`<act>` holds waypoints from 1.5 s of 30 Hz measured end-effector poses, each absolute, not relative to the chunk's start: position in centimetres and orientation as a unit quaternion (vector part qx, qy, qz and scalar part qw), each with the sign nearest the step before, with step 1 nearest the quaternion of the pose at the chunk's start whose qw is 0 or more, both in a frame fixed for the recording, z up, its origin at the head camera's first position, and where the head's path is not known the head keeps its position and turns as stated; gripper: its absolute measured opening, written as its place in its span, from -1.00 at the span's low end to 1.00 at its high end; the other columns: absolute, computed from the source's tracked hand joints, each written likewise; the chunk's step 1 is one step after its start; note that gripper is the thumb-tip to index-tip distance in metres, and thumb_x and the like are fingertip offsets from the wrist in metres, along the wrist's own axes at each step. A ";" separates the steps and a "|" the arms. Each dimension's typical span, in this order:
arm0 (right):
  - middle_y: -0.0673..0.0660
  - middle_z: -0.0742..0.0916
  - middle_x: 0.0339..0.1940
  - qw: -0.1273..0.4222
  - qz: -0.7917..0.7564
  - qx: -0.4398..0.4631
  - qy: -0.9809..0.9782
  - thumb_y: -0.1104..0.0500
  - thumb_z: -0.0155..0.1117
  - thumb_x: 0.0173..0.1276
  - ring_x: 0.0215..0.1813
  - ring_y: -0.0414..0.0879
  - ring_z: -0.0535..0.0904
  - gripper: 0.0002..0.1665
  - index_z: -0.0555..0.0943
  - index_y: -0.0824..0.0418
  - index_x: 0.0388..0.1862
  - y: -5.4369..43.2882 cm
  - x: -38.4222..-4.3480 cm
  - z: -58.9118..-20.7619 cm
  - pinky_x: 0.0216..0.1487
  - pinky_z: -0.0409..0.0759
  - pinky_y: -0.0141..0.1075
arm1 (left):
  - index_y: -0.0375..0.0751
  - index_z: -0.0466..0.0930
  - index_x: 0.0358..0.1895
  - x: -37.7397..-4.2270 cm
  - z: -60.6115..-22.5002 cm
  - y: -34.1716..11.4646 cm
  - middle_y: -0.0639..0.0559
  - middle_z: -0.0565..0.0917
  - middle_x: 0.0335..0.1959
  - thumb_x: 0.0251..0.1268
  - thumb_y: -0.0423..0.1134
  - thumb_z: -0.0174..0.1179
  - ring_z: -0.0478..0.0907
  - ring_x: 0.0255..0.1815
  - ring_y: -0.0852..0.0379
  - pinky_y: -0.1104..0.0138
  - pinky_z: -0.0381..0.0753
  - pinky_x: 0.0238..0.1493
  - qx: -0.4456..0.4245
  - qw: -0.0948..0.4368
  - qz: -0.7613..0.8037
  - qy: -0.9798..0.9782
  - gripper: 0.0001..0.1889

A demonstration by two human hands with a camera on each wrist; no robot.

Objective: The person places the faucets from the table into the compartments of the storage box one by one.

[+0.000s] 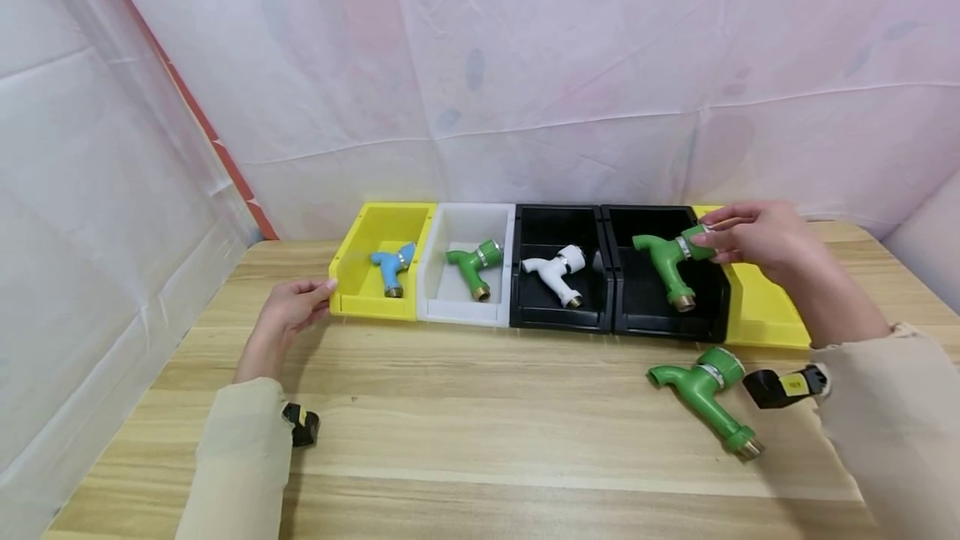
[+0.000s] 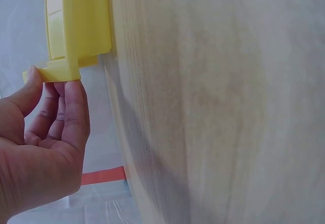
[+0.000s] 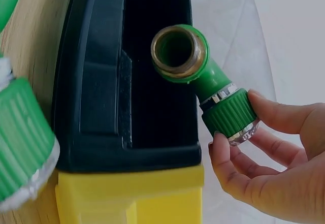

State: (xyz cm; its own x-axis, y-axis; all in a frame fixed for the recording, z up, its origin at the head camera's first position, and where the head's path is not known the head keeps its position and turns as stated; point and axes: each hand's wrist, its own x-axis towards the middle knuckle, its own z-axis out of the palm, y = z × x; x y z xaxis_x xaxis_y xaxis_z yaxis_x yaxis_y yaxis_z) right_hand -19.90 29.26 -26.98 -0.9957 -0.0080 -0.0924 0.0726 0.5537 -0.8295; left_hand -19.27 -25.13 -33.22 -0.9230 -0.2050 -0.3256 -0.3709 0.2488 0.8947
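Observation:
My right hand (image 1: 767,238) pinches a green tap (image 1: 670,267) by its ribbed knob, over the right-hand black bin (image 1: 637,325). In the right wrist view the brass-threaded end of that green tap (image 3: 205,76) faces the camera. At the row's far left, my left hand (image 2: 56,127) grips the front corner of a yellow bin (image 2: 89,26) between thumb and fingers. Inside this bin lies a blue tap (image 1: 392,267). A second green tap (image 1: 705,394) rests on the table in front of the bins, below my right hand.
A white bin (image 1: 467,312) holds a smaller green tap (image 1: 474,267); the black bin (image 1: 558,319) beside it holds a white tap (image 1: 557,275). Another yellow bin (image 1: 765,307) ends the row on the right, partly behind my right arm. A pale cloth (image 1: 525,65) hangs behind the wooden table (image 1: 465,432).

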 end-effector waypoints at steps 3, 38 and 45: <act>-0.10 0.56 -0.33 0.039 -0.472 0.027 0.880 0.13 0.26 0.24 -0.45 -0.22 0.56 -0.37 0.32 0.53 0.12 28.7 -20.3 -27.0 -0.35 0.61 -0.35 | -0.45 0.42 0.04 -19.4 -33.2 -25.2 0.14 0.50 -0.45 0.29 -0.14 0.10 0.47 -0.47 0.31 0.44 0.57 -0.26 -0.186 0.071 0.582 0.789 -0.58; 0.33 0.61 -0.32 -0.020 -0.351 0.026 0.936 0.24 0.37 0.08 -0.52 0.02 0.61 -0.53 0.45 0.50 -0.12 24.6 -21.7 -28.9 -0.46 0.60 -0.19 | -0.48 0.40 0.05 -19.3 -33.1 -25.0 0.15 0.51 -0.50 0.30 -0.14 0.08 0.49 -0.50 0.32 0.44 0.58 -0.27 -0.180 0.073 0.581 0.791 -0.56; 0.38 0.60 -0.28 -0.032 -0.319 0.009 0.947 0.22 0.37 0.08 -0.56 -0.05 0.58 -0.53 0.47 0.51 -0.14 24.3 -21.6 -29.4 -0.51 0.56 -0.24 | -0.47 0.41 0.05 -19.2 -33.1 -25.1 0.16 0.51 -0.50 0.29 -0.10 0.08 0.49 -0.50 0.30 0.44 0.57 -0.29 -0.180 0.076 0.570 0.798 -0.54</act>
State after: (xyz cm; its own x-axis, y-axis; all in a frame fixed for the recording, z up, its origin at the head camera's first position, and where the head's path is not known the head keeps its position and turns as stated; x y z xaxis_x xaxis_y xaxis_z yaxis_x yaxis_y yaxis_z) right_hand -21.63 24.32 -29.38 -0.9978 0.0378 0.0542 -0.0027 0.7961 -0.6052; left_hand -19.17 -25.10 -33.10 -0.9240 -0.2005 -0.3257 -0.3731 0.2849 0.8830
